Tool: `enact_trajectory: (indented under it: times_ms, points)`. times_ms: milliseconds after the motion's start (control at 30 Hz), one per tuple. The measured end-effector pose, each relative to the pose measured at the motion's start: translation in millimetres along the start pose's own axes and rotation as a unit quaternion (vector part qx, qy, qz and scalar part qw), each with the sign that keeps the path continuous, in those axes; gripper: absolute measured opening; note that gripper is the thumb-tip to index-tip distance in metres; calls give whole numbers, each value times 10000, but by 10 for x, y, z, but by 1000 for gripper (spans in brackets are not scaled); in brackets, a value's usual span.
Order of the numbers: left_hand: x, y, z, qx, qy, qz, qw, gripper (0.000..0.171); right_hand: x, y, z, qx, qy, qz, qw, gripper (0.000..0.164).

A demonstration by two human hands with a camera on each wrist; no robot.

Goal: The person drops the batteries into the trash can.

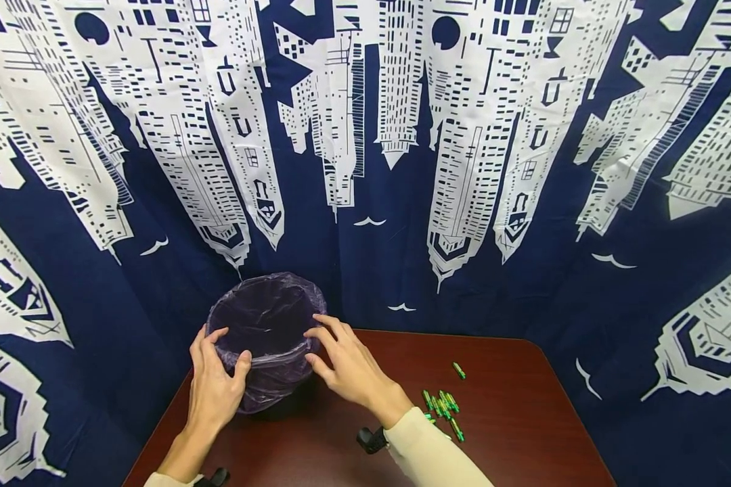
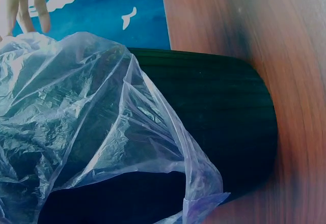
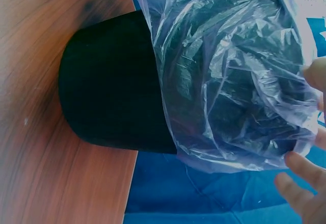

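Observation:
A black bin [image 2: 219, 117] stands on the table, a thin purple plastic bag [image 1: 280, 375] lining it and folded over its rim. My left hand [image 1: 213, 382] rests at the bag's near left edge, thumb and fingers spread. On the right side of the opening, my right hand [image 1: 350, 365] touches the bag's edge with fingers loosely bent. The bag hangs down the outside of the bin [image 3: 117, 86] in crinkled folds in the right wrist view. Fingers [image 2: 41, 10] also show at the upper left of the left wrist view. The bin's bottom inside is too dark to see.
Several small green-and-gold cylinders [image 1: 443, 404], like batteries, lie on the reddish-brown table [image 1: 512, 419] right of the right forearm. One cylinder [image 1: 459, 370] lies apart, farther back. A navy curtain [image 1: 378, 270] with white building prints hangs behind the table and at its sides.

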State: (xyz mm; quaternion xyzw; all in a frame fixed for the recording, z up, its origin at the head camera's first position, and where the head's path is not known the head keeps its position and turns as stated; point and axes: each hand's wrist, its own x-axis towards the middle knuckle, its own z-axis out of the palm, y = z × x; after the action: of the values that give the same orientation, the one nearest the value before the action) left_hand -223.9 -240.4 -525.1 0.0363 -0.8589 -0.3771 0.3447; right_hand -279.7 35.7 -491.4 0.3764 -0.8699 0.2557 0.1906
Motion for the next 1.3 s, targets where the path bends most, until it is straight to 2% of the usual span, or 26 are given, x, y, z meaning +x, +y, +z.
enact_trajectory:
  times_ms: [267,467,767,1033,1300]
  points:
    - [-89,103,112,-16,-158,121,9998,73,-136,84,-21,394,554,-155,9976,28]
    - [-116,178,184,-129,-216,227,9994,74,-252,105,-39,699,761,-60,9946,28]
    - [-182,260,259,-248,-253,404,9986,73,-443,154,-75,659,953,-45,9933,38]
    - [-192,350,329,-399,-556,395,9969,77,-583,209,-135,397,1296,-186,9906,43]
    - [-242,437,421,-432,-745,465,9952,78,-706,231,-274,143,1346,-110,9907,42]
